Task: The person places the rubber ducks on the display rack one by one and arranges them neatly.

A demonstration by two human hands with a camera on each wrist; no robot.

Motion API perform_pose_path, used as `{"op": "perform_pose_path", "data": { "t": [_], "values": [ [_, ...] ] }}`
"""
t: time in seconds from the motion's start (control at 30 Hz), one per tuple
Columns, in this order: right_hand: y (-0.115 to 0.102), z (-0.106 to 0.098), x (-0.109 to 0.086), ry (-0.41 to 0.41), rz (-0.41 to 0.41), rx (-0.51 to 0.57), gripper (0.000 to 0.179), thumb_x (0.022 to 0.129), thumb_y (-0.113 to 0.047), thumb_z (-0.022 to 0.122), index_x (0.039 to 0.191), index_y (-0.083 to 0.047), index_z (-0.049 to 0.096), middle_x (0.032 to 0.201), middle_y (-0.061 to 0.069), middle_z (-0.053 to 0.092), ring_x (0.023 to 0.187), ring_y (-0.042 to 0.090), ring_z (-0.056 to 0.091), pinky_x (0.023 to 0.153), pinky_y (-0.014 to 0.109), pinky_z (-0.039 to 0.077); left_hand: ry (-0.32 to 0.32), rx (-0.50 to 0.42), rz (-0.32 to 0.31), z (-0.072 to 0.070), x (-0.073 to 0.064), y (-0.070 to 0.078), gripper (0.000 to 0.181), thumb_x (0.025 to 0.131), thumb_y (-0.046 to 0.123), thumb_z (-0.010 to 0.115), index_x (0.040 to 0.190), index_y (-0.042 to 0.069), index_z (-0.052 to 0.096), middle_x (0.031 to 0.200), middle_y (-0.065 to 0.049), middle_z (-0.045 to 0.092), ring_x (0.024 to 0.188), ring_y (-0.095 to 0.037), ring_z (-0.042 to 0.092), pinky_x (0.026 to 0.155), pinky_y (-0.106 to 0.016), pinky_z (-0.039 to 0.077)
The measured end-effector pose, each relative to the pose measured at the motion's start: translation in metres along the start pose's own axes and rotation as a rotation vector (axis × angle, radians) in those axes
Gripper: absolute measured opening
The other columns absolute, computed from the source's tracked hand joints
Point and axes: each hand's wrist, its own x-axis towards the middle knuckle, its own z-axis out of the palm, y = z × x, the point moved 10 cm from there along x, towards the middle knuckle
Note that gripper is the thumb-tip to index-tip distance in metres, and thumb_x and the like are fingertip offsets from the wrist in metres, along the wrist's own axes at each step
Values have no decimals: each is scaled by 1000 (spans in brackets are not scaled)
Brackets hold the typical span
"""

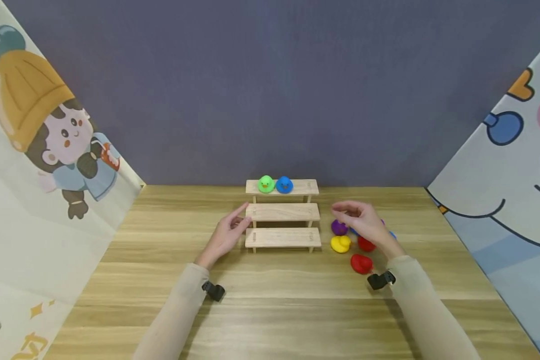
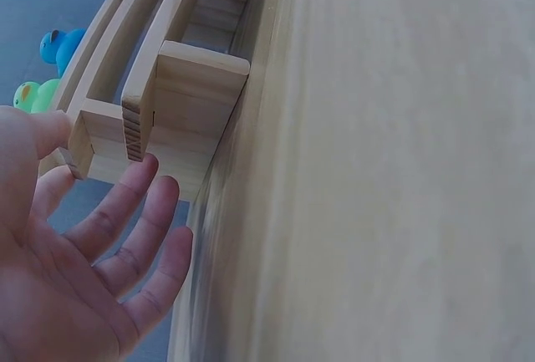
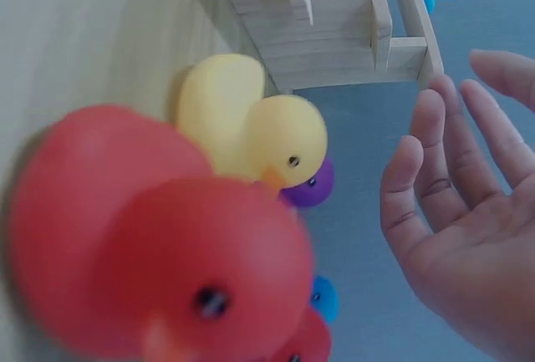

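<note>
A three-tier wooden stand (image 1: 282,212) is on the table, with a green rubber duck (image 1: 266,184) and a blue rubber duck (image 1: 284,185) side by side on its top tier. At the stand's left end is my left hand (image 1: 225,235), fingers loosely bent. Its thumb and fingertips lie close to the middle tier in the left wrist view; whether they touch it I cannot tell. My right hand (image 1: 364,222) hovers over loose ducks to the right, its fingers relaxed around nothing. Below it sit a purple duck (image 1: 339,228), a yellow duck (image 1: 340,244) and a red duck (image 1: 362,264).
Another red duck (image 1: 366,244) and a blue duck (image 1: 393,235) are partly covered by the right hand. A dark grey panel (image 1: 279,90) rises behind the wooden table (image 1: 270,320). Printed cartoon panels stand at the left and right sides.
</note>
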Motion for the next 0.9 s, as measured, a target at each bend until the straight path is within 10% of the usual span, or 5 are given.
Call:
{"op": "perform_pose_path", "data": {
  "t": [0.43,0.9],
  "values": [
    [20,-12,-36,12,43,-46,42,102,-26,75,132,2,70,106,20,78,82,27,72,71,31,60,9,-9,8,0,0,1,59,111,36,58,166,25,39,124,-16,76,100,-24,72,90,-39,63],
    [44,-24,-86,-38,62,-42,37,103,-20,72,132,3,70,121,15,78,98,7,75,82,23,61,0,-15,12,1,-1,1,59,111,40,58,165,28,40,127,-18,74,106,-27,72,96,-45,62]
  ]
}}
